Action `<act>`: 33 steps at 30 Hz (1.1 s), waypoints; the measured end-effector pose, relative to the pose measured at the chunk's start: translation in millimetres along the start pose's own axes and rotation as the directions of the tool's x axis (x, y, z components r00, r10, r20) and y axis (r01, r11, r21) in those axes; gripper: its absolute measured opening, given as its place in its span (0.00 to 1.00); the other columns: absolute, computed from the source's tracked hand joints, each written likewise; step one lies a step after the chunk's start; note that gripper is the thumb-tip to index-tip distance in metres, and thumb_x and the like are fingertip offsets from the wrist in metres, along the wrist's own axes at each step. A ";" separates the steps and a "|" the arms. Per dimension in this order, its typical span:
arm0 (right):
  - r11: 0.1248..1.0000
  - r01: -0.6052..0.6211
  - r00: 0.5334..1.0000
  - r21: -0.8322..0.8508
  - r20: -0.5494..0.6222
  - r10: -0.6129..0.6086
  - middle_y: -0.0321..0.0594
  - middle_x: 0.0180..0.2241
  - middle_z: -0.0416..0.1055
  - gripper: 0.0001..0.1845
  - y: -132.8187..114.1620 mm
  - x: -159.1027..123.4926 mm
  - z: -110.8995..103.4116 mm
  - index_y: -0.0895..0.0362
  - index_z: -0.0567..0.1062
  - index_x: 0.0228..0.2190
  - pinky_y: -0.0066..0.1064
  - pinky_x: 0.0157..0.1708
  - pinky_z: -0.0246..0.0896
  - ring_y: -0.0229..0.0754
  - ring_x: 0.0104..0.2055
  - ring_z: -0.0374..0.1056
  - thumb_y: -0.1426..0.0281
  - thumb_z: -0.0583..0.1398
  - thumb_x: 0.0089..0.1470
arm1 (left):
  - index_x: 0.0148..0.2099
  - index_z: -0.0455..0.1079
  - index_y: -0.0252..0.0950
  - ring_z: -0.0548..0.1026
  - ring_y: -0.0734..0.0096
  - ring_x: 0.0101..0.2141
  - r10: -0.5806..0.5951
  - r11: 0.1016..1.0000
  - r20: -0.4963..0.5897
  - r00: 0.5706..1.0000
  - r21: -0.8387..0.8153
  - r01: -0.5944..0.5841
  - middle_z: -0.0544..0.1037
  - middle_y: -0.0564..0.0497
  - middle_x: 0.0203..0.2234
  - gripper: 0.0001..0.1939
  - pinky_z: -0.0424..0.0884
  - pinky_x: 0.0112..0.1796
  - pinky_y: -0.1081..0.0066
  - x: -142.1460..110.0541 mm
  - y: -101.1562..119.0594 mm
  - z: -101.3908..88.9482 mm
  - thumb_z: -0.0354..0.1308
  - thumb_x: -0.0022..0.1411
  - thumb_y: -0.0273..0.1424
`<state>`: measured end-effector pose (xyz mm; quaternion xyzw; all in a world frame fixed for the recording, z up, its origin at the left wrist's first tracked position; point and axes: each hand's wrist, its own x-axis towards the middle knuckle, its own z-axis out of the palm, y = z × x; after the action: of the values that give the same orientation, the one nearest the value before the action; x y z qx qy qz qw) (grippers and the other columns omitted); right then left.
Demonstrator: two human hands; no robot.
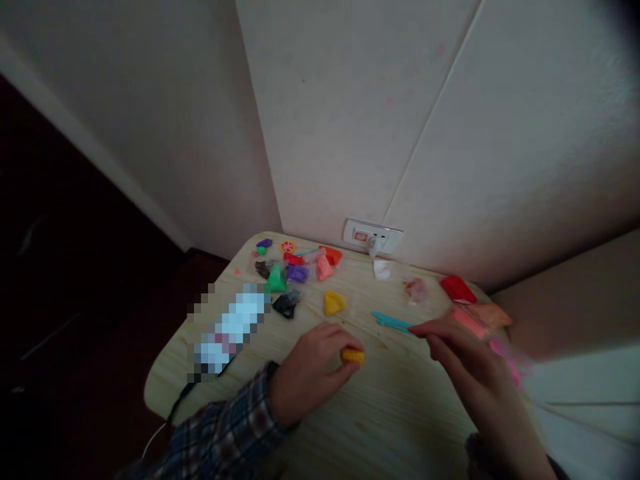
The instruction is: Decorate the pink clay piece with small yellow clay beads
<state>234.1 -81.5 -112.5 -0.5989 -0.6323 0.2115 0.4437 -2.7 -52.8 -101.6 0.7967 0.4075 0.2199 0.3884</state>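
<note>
My left hand (320, 363) is closed over the wooden table, pinching a small yellow-orange lump of modelling clay (353, 356) with a bumpy, pitted surface. To the right, my right hand (465, 360) has its thumb and fingers together at the near end of a blue plastic clay tool (393, 322). What looks like a second blue tool lies alongside it; I cannot tell them fully apart. Beyond my left hand sits a yellow clay packet (334, 303). A black packet (287, 305) and a green packet (276, 279) lie further left.
On the table (370, 413), purple (297, 273), salmon (325, 267) and red (457, 289) packets lie toward the back and right. A round red-and-white piece (287, 247) is at the far left. A pixelated bright object (235, 330) with a cable stands left. A wall socket (373, 233) holds a plug.
</note>
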 end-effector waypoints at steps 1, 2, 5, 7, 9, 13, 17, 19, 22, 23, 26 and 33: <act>0.999 -0.038 0.999 -0.003 0.006 0.038 0.40 0.32 0.79 0.11 10.6 -3.2 5.1 0.53 0.81 0.32 0.35 0.32 0.67 0.45 0.33 0.73 0.63 0.60 0.57 | 0.42 0.75 0.33 0.75 0.62 0.42 0.066 0.995 0.037 0.997 0.076 -0.069 0.80 0.46 0.38 0.06 0.72 0.47 0.62 -1.7 -9.7 11.7 0.59 0.62 0.26; 0.997 -0.073 0.997 -0.011 0.025 0.073 0.41 0.33 0.79 0.11 18.7 -5.3 10.2 0.53 0.81 0.33 0.36 0.34 0.68 0.45 0.35 0.73 0.63 0.59 0.58 | 0.44 0.75 0.32 0.74 0.61 0.44 0.119 0.980 0.073 0.990 0.152 -0.129 0.79 0.44 0.40 0.08 0.72 0.48 0.60 -2.2 -18.5 21.4 0.58 0.64 0.26; 0.997 -0.078 0.995 0.004 0.064 0.077 0.43 0.32 0.79 0.14 28.8 -5.4 23.7 0.54 0.80 0.33 0.36 0.34 0.69 0.47 0.35 0.74 0.62 0.57 0.59 | 0.46 0.75 0.35 0.71 0.58 0.48 0.211 0.919 0.073 0.975 0.326 -0.223 0.77 0.43 0.45 0.09 0.71 0.51 0.56 0.4 -36.6 35.2 0.55 0.66 0.27; 0.998 -0.058 0.995 0.026 0.086 0.056 0.44 0.33 0.79 0.14 27.5 -1.6 32.4 0.55 0.80 0.32 0.36 0.33 0.70 0.46 0.36 0.74 0.61 0.57 0.59 | 0.45 0.75 0.36 0.69 0.57 0.51 0.227 0.908 0.042 0.973 0.351 -0.227 0.75 0.43 0.47 0.08 0.70 0.52 0.55 2.4 -42.4 35.1 0.57 0.65 0.27; 0.998 -0.048 0.994 0.046 0.105 0.043 0.45 0.34 0.79 0.14 23.7 4.3 43.1 0.55 0.79 0.32 0.35 0.33 0.70 0.46 0.36 0.74 0.62 0.56 0.59 | 0.44 0.75 0.36 0.69 0.57 0.51 0.217 0.924 0.021 0.976 0.318 -0.213 0.74 0.43 0.47 0.08 0.69 0.53 0.56 2.7 -45.1 33.4 0.60 0.62 0.27; 0.996 -0.057 0.989 0.062 0.138 0.048 0.43 0.33 0.76 0.11 15.8 20.5 70.6 0.56 0.79 0.33 0.34 0.31 0.66 0.42 0.30 0.70 0.68 0.56 0.57 | 0.48 0.75 0.38 0.69 0.57 0.50 0.174 0.967 -0.012 0.985 0.192 -0.169 0.74 0.44 0.47 0.15 0.69 0.53 0.56 1.8 -45.3 30.3 0.64 0.58 0.25; 0.995 -0.091 0.987 0.045 0.135 0.084 0.42 0.31 0.73 0.08 11.6 33.2 89.6 0.58 0.77 0.31 0.35 0.30 0.64 0.40 0.26 0.65 0.71 0.57 0.55 | 0.54 0.71 0.38 0.68 0.55 0.51 0.117 0.969 -0.144 0.983 0.234 -0.081 0.73 0.42 0.48 0.20 0.68 0.54 0.53 14.2 -45.7 16.0 0.63 0.60 0.29; 0.994 -0.104 0.987 0.037 0.130 0.098 0.43 0.31 0.73 0.08 11.7 34.6 92.6 0.58 0.77 0.33 0.35 0.30 0.63 0.40 0.25 0.64 0.71 0.57 0.55 | 0.57 0.68 0.37 0.67 0.56 0.54 0.112 0.939 -0.210 0.971 0.341 -0.035 0.72 0.42 0.51 0.20 0.64 0.58 0.52 26.0 -49.6 6.6 0.59 0.62 0.27; 0.992 -0.126 0.986 0.021 0.114 0.123 0.43 0.31 0.72 0.07 14.5 33.0 92.4 0.58 0.76 0.33 0.36 0.30 0.63 0.40 0.25 0.63 0.71 0.57 0.55 | 0.62 0.63 0.36 0.63 0.52 0.58 0.088 0.935 -0.227 0.970 0.355 -0.002 0.68 0.40 0.58 0.28 0.61 0.60 0.48 41.7 -59.0 0.0 0.62 0.60 0.29; 0.991 -0.132 0.986 0.017 0.109 0.130 0.43 0.31 0.72 0.07 15.5 32.3 91.8 0.58 0.76 0.32 0.36 0.29 0.62 0.41 0.25 0.63 0.71 0.58 0.55 | 0.61 0.64 0.36 0.65 0.52 0.57 0.080 0.937 -0.218 0.973 0.350 0.001 0.70 0.40 0.56 0.27 0.62 0.59 0.48 44.9 -62.0 0.4 0.62 0.60 0.29; 0.991 -0.128 0.986 0.030 0.115 0.124 0.42 0.30 0.72 0.06 16.1 31.7 89.5 0.57 0.75 0.31 0.34 0.29 0.63 0.40 0.26 0.63 0.70 0.57 0.56 | 0.52 0.70 0.35 0.71 0.55 0.51 0.071 0.944 -0.193 0.979 0.331 -0.004 0.76 0.43 0.47 0.15 0.67 0.55 0.51 47.9 -66.7 5.3 0.59 0.62 0.27; 0.992 -0.060 0.986 0.112 0.159 0.042 0.40 0.29 0.72 0.07 5.2 32.1 81.9 0.56 0.78 0.33 0.31 0.29 0.64 0.39 0.27 0.65 0.70 0.58 0.57 | 0.43 0.73 0.34 0.74 0.61 0.45 0.079 0.973 -0.254 0.964 0.229 -0.020 0.79 0.45 0.40 0.08 0.71 0.48 0.60 43.7 -60.5 5.4 0.57 0.62 0.23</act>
<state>173.9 -28.5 -149.1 -0.5697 -0.6360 0.3056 0.4214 -3.1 2.8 -151.7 0.8094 0.4573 0.2854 0.2332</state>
